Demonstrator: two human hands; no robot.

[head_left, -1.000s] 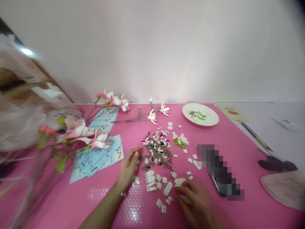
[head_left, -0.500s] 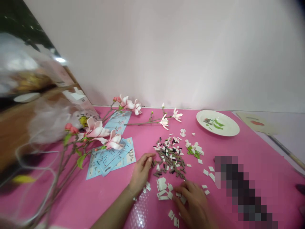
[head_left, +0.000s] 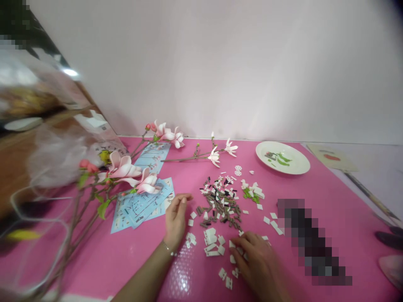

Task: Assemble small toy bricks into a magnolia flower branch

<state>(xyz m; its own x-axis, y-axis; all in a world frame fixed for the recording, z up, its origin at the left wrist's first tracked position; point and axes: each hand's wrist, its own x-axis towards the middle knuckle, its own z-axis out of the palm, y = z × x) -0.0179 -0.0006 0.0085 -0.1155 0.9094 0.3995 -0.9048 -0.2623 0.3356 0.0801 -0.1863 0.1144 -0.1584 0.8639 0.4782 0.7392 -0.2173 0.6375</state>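
Looking down from the head view across a pink mat (head_left: 135,268). Resting on the mat, the left hand (head_left: 175,220), empty, its fingers loosely curled and closing on nothing, a thin bracelet (head_left: 166,247) circling the wrist. Reaching in low from the lower right, the right hand (head_left: 254,263), spreading its fingers and bending them downward, the fingertips (head_left: 234,250) touching or nearly touching the white bricks (head_left: 210,239); no clear pinch showing, and any piece held between them impossible to make out.

Lying just left of those fingertips, the white bricks, scattering in a loose band running roughly away from the person, with the right hand nearer than the left. Rising ahead of the right hand and to the right of the left fingertips, a heap of brown and black bricks (head_left: 220,203), stretching away from the person. Further ahead of the right hand, a patch of green and white bricks (head_left: 252,191), and beyond it a white plate (head_left: 296,165) holding a few green pieces. Spreading left of the left hand, blue instruction sheets (head_left: 141,205) and magnolia sprays (head_left: 121,167). Lying right of the right hand, a pixelated object (head_left: 311,241), too blurred to name.
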